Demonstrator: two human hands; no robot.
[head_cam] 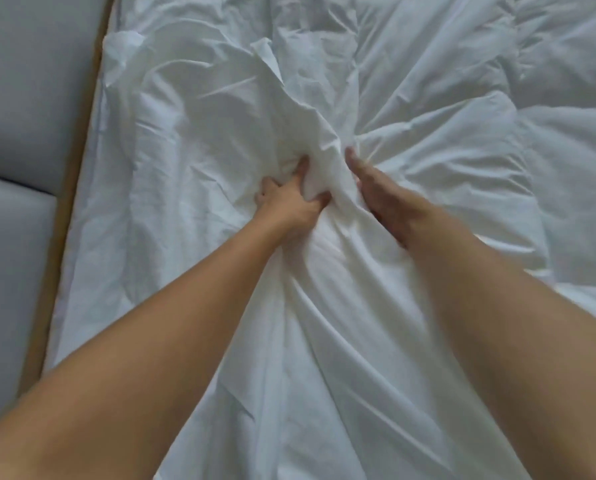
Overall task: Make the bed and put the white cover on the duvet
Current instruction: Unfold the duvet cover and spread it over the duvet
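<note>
Both hands on bunched cover (pixel 307 133).
Left hand (pixel 289 200) grips a fold; right hand (pixel 383 199) blurred, fingers (pixel 358 164) straight, thumb hidden.

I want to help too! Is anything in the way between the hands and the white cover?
No, nothing visible is. The left hand grips a bunch of the white cover, and the right hand lies with straight fingers against the same fold.
</note>
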